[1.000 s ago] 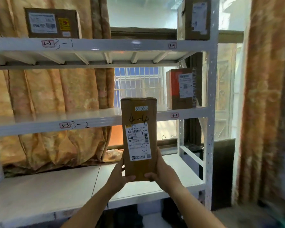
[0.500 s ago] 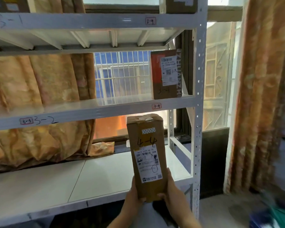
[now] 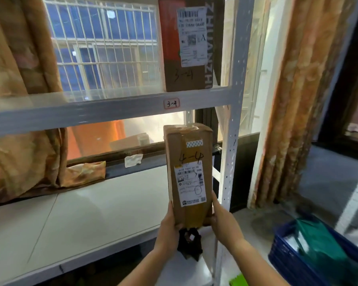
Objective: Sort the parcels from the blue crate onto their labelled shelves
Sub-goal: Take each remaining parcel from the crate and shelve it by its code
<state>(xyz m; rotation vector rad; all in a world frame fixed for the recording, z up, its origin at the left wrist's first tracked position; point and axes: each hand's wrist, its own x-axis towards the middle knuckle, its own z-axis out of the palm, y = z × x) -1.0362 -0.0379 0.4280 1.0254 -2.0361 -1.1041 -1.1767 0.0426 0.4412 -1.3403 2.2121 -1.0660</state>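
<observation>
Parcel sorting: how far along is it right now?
Done: the box marked 3-4 stands on the shelf tagged 3-4. In hand: left hand and right hand grip the 4-4 box upright at the lower shelf, not released. Left: the blue crate holds at least a green bag.

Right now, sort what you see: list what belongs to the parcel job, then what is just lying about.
Job: 4-4 parcel, held by left hand and right hand; 3-4 parcel above its 3-4 tag; blue crate; lower shelf.
Lying about: curtain; crumpled paper on the sill; black object below the held parcel.
</observation>
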